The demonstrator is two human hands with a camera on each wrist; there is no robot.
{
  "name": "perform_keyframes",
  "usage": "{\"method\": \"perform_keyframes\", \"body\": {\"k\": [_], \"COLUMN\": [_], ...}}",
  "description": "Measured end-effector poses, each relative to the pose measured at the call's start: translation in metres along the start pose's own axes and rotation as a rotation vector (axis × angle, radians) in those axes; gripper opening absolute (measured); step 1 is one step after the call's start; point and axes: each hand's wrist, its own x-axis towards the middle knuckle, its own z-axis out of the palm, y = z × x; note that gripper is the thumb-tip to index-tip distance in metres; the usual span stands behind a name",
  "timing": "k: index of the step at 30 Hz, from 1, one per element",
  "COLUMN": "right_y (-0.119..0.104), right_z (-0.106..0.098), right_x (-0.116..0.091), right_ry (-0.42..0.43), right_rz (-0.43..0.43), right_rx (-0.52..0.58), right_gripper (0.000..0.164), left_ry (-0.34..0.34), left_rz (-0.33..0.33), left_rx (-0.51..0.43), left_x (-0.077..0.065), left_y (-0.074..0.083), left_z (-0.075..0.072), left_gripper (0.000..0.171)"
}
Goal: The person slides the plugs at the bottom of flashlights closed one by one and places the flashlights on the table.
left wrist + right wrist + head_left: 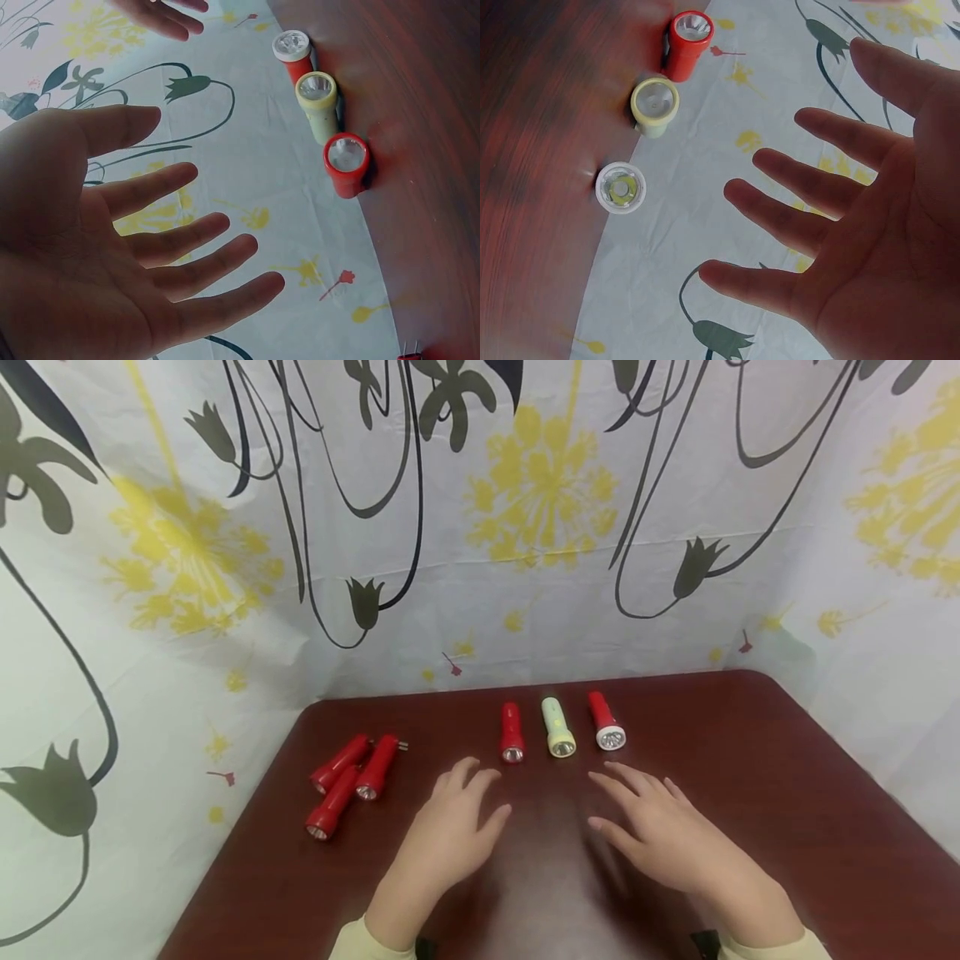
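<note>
The left hand (450,827) and the right hand (675,843) are wide, fingers spread and holding nothing; both appear raised over the surface (787,793), just short of a row of three flashlights. From left to right, the row consists of a red flashlight (512,732), a pale green flashlight (556,725) and a white-headed flashlight (603,714) with a red body. Each lies on its side, lens end toward the person, apart from its neighbour. Caution: the barrels look round, so a fingertip brushing one sideways may roll it, and one rolling piece could knock the next out of line. From where I stand, the rear ends lie near the wall cloth (480,647); a forward push could drive a flashlight against it. At the left, three more red flashlights (341,789) lie bunched, touching or nearly so; I cannot tell which rests on which. Lifting one by its middle may drag or roll the others, because their barrels lie so close. The metal prongs (402,746) projecting from one rear end could snag a finger if that end is gripped carelessly.
</note>
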Motion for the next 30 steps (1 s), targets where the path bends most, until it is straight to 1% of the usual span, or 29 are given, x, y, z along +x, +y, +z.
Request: {"method": "perform_keyframes", "body": {"k": [7,11,14,20,27,30], "right_y": [-0.002,-0.005,-0.007,-0.008,-0.009,-0.012], "right_z": [-0.002,-0.004,-0.005,-0.005,-0.001,0.001], "right_x": [-0.001,-0.001,-0.001,-0.002,0.002,0.005], "right_ry": [0.001,0.007,-0.002,-0.026,-0.005,-0.011], "right_rz": [-0.016,-0.045,-0.048,-0.034,-0.086,-0.107], "right_rx": [0.013,0.036,0.045,0.053,0.064,0.055], "right_gripper": [0.059,0.058,0.057,0.058,0.058,0.058], "left_ry": [0.010,0.015,0.014,0.026,0.036,0.056], "left_rz": [0.007,0.018,0.022,-0.011,-0.049,-0.079], "left_rx": [0.020,0.009,0.001,0.027,0.021,0.030], "left_x": [-0.003,-0.004,-0.005,-0.004,-0.002,0.001], "left_y": [0.000,0.001,-0.001,-0.007,-0.010,-0.017], "left_z": [0.001,0.001,0.000,-0.005,-0.012,-0.012], "left_gripper": [0.053,0.052,0.051,0.053,0.057,0.057]}}
